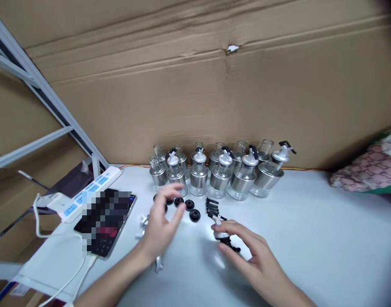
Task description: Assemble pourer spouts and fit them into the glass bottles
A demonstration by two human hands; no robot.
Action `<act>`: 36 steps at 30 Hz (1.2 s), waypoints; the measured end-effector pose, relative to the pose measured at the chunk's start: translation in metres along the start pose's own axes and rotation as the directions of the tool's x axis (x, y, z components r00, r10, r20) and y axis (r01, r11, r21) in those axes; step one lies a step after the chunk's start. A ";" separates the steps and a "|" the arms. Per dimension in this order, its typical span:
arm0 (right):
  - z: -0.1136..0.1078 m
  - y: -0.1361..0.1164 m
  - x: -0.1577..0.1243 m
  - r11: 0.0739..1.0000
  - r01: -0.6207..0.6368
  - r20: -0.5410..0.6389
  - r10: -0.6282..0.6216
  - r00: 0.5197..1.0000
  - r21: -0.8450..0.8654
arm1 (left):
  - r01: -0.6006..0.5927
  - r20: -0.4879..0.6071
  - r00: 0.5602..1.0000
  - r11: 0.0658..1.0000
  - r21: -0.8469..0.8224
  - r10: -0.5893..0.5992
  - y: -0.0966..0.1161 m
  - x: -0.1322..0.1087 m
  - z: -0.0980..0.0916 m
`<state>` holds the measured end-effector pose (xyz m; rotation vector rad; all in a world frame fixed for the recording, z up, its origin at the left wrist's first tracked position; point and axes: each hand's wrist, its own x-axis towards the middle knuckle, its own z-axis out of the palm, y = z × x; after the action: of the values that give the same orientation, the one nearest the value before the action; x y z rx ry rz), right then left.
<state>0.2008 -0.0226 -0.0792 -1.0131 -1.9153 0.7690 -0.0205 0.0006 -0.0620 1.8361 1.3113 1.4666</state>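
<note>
My right hand [251,253] grips a silver pourer top [220,232] between thumb and fingers. It has a black lever at its tip and a black ribbed stopper beneath. My left hand [162,228] is raised with fingers apart and nothing in it, above several black round caps [194,215]. Between the hands lies a row of small black levers [212,206]. Silver pourer parts [159,264] lie beside and partly behind my left hand. Behind stand two rows of glass bottles with metal bands. Several front ones, such as one bottle [221,181], carry silver pourer tops; others have open necks.
A white power strip [99,181] and a phone [109,230] with a white cable lie at the table's left side. A metal rack frame [48,91] stands beyond them. Cardboard [195,98] walls the back. A patterned cloth bundle [368,164] sits at the far right.
</note>
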 end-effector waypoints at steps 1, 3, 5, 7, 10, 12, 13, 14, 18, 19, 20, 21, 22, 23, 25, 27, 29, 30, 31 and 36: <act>0.000 0.000 0.000 1.000 0.006 -0.020 -0.006 1.000 -0.003 | -0.028 -0.147 0.989 0.999 0.028 0.031 -0.006 0.012 -0.006; 0.000 0.001 -0.001 1.000 0.014 -0.041 -0.014 0.999 0.001 | 0.025 -0.341 0.940 0.996 0.088 0.006 -0.020 0.038 -0.019; 0.001 0.002 -0.002 1.000 0.010 -0.048 -0.009 0.999 0.012 | 0.154 -0.336 0.936 0.980 0.124 -0.105 -0.036 0.060 -0.030; 0.002 0.002 -0.003 1.000 0.001 -0.049 0.001 0.999 0.031 | 0.200 -0.281 0.947 0.972 0.126 -0.158 -0.051 0.075 -0.037; 0.003 0.003 -0.003 0.999 0.014 -0.071 -0.010 0.997 0.050 | 0.218 -0.202 0.961 0.969 0.119 -0.191 -0.068 0.084 -0.039; 0.003 0.005 -0.003 0.998 0.039 -0.105 -0.034 0.994 0.046 | 0.208 -0.183 0.965 0.972 0.106 -0.187 -0.072 0.085 -0.038; 0.003 0.006 -0.003 0.998 0.049 -0.126 -0.044 0.991 0.042 | 0.197 -0.186 0.966 0.975 0.098 -0.177 -0.073 0.084 -0.038; 0.004 0.007 -0.003 0.998 0.053 -0.149 -0.047 0.988 0.037 | 0.182 -0.197 0.967 0.979 0.089 -0.162 -0.072 0.082 -0.038; 0.006 0.016 -0.005 0.998 0.064 -0.253 -0.058 0.966 0.013 | 0.090 -0.318 0.946 0.994 0.055 -0.068 -0.056 0.072 -0.042; 0.006 0.019 -0.006 0.997 0.073 -0.265 -0.067 0.962 0.013 | 0.062 -0.361 0.932 0.997 0.049 -0.040 -0.050 0.069 -0.043; 0.007 0.021 -0.006 0.996 0.082 -0.269 -0.074 0.960 0.020 | 0.028 -0.398 0.918 0.999 0.041 -0.010 -0.042 0.065 -0.044; 0.007 0.022 -0.007 0.995 0.091 -0.269 -0.080 0.960 0.029 | -0.007 -0.424 0.905 1.000 0.028 0.018 -0.033 0.061 -0.044; 0.007 0.023 -0.007 0.994 0.099 -0.266 -0.085 0.960 0.039 | -0.045 -0.436 0.899 0.999 0.008 0.044 -0.024 0.057 -0.043; 0.007 0.024 -0.007 0.993 0.106 -0.265 -0.090 0.960 0.046 | -0.113 -0.442 0.894 0.992 -0.049 0.080 -0.014 0.052 -0.042; 0.008 0.024 -0.007 0.992 0.122 -0.275 -0.108 0.955 0.034 | -0.154 -0.350 0.934 0.968 -0.197 0.078 0.007 0.040 -0.035; 0.008 0.024 -0.007 0.991 0.137 -0.291 -0.130 0.948 0.002 | -0.017 -0.162 0.986 0.925 -0.380 -0.048 0.023 0.027 -0.024; 0.008 0.023 -0.008 0.990 0.144 -0.301 -0.139 0.943 -0.006 | 0.222 0.101 0.975 0.837 -0.501 -0.198 0.033 0.011 -0.010; 0.008 0.022 -0.008 0.990 0.144 -0.303 -0.134 0.943 0.008 | 0.329 0.217 0.944 0.780 -0.533 -0.250 0.036 0.004 -0.003; 0.007 0.021 -0.008 0.990 0.141 -0.305 -0.126 0.944 0.027 | 0.412 0.308 0.909 0.726 -0.550 -0.282 0.037 -0.004 0.003; 0.005 0.018 -0.006 0.989 0.109 -0.358 -0.067 0.931 0.099 | 0.662 0.591 0.736 0.537 -0.523 -0.332 0.033 -0.029 0.026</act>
<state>0.2053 -0.0191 -0.0982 -0.9169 -1.5750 0.5931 0.0165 -0.0343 -0.0586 1.0136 0.7714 0.9435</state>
